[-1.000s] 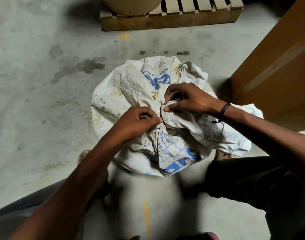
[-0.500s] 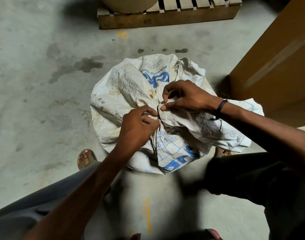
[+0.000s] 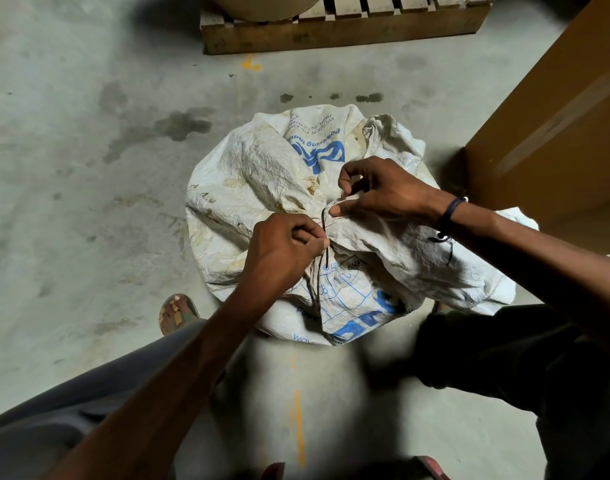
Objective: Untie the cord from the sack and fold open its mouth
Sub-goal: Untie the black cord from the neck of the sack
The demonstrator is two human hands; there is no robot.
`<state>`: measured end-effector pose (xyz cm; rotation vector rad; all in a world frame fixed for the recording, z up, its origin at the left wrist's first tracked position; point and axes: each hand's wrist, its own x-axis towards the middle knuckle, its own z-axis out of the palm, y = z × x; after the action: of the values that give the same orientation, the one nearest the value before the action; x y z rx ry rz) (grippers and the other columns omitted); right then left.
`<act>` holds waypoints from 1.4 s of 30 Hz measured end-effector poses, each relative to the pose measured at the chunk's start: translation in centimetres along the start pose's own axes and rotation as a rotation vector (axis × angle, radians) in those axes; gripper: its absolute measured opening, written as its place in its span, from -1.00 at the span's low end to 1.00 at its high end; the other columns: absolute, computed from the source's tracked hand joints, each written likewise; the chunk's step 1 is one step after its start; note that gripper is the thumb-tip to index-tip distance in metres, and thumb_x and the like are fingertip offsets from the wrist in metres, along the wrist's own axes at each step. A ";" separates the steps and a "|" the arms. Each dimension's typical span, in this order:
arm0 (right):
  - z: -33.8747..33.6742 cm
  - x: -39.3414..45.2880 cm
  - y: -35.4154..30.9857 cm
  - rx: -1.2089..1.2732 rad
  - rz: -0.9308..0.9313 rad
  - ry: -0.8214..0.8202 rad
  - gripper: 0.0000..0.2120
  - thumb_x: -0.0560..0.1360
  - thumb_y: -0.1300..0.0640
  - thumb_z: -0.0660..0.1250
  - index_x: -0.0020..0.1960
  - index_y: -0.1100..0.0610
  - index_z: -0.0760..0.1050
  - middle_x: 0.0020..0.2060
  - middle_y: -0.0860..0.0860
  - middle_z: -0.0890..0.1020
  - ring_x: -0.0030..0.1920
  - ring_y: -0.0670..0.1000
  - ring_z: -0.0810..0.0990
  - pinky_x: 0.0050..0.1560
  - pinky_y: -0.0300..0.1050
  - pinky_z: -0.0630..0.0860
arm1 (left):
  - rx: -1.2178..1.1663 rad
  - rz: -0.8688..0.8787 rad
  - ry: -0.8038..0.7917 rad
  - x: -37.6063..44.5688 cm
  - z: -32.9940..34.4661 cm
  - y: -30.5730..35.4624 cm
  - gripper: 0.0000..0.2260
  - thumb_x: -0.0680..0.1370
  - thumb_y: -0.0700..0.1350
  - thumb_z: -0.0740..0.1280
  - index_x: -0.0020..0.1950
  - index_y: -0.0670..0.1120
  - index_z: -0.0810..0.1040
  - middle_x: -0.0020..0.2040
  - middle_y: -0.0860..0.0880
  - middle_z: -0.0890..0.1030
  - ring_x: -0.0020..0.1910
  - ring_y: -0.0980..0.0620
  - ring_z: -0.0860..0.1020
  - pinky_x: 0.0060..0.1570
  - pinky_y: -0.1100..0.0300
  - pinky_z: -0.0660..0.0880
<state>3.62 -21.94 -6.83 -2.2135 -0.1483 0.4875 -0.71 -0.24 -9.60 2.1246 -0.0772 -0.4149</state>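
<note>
Left hand (image 3: 282, 244) pinching cord (image 3: 323, 233), right hand (image 3: 376, 192) gripping sack (image 3: 262, 168), knot hidden

Stained concrete floor (image 3: 71, 209), wooden pallet (image 3: 345, 32), brown cardboard box (image 3: 553, 133).

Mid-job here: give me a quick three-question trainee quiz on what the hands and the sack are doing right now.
1. True or false: the mouth of the sack is already folded open.
2. Which hand pinches the dark cord just below the gathered neck?
3. What lies at the top of the view: (a) wooden pallet, (b) bucket, (c) ladder?

Key:
1. False; the neck is bunched shut.
2. The left hand; the right hand holds the gathered fabric above it.
3. (a), the wooden pallet.
</note>
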 end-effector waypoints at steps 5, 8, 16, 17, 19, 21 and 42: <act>0.2 0.1 -0.3 -0.044 0.003 0.015 -0.64 0.40 -0.05 0.64 -0.14 0.05 0.47 -0.20 -0.04 0.55 -0.16 -0.02 0.45 -0.01 -0.05 0.40 | -0.042 -0.059 0.106 -0.9 0.6 0.4 -0.86 0.43 0.03 0.58 -0.20 -0.01 0.73 -0.33 0.07 0.72 -0.31 0.13 0.70 -0.17 0.20 0.64; 0.1 0.1 -0.5 -0.083 -0.012 0.015 -0.63 0.41 -0.07 0.63 -0.16 0.03 0.44 -0.25 -0.14 0.49 -0.23 -0.10 0.41 -0.05 -0.10 0.36 | -0.170 -0.141 0.161 -0.7 0.6 0.4 -0.90 0.51 -0.09 0.53 -0.08 -0.08 0.65 -0.28 0.00 0.74 -0.37 0.06 0.67 -0.36 0.26 0.52; 0.6 0.0 -0.7 -0.124 -0.040 0.027 -0.61 0.40 -0.05 0.63 -0.21 0.01 0.41 -0.26 -0.15 0.49 -0.23 -0.15 0.46 -0.04 -0.09 0.41 | -0.291 -0.319 0.228 -0.1 1.0 0.2 -0.69 0.34 0.02 0.66 -0.13 -0.07 0.60 -0.27 0.00 0.75 -0.34 0.09 0.69 -0.25 0.18 0.62; 0.6 0.0 -0.8 -0.127 -0.043 0.028 -0.61 0.40 -0.05 0.64 -0.21 0.01 0.41 -0.26 -0.14 0.49 -0.23 -0.15 0.47 -0.04 -0.09 0.41 | -0.278 -0.329 0.228 0.0 1.0 0.2 -0.68 0.31 0.01 0.68 -0.15 -0.05 0.60 -0.28 0.00 0.75 -0.31 0.07 0.70 -0.18 0.15 0.65; 0.5 -0.1 -0.8 -0.130 -0.043 0.030 -0.61 0.40 -0.05 0.64 -0.19 0.02 0.42 -0.27 -0.14 0.49 -0.25 -0.17 0.47 -0.05 -0.10 0.40 | -0.371 -0.356 0.196 0.2 1.2 0.1 -0.70 0.31 -0.09 0.69 -0.17 -0.06 0.58 -0.23 -0.08 0.75 -0.27 -0.03 0.70 -0.04 -0.01 0.68; 0.2 -0.2 -0.9 -0.128 -0.042 0.033 -0.61 0.40 -0.04 0.64 -0.19 0.03 0.42 -0.28 -0.14 0.49 -0.26 -0.18 0.46 -0.06 -0.10 0.39 | -0.457 -0.372 0.175 0.3 1.2 0.1 -0.71 0.32 -0.18 0.68 -0.19 -0.08 0.57 -0.20 -0.17 0.74 -0.26 -0.06 0.66 0.02 -0.10 0.67; 0.2 -0.3 -0.9 -0.155 -0.023 0.029 -0.65 0.41 -0.05 0.63 -0.11 0.07 0.48 -0.11 -0.02 0.60 -0.03 0.04 0.58 0.16 0.14 0.54 | -0.399 -0.280 0.083 0.6 1.8 -0.8 -0.79 0.44 -0.13 0.60 -0.24 -0.02 0.58 -0.36 -0.01 0.66 -0.38 0.07 0.57 -0.34 0.29 0.50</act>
<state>3.32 -21.33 -6.19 -2.3668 -0.2015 0.4436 -0.78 -1.37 -11.28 1.7565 0.3290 -0.4619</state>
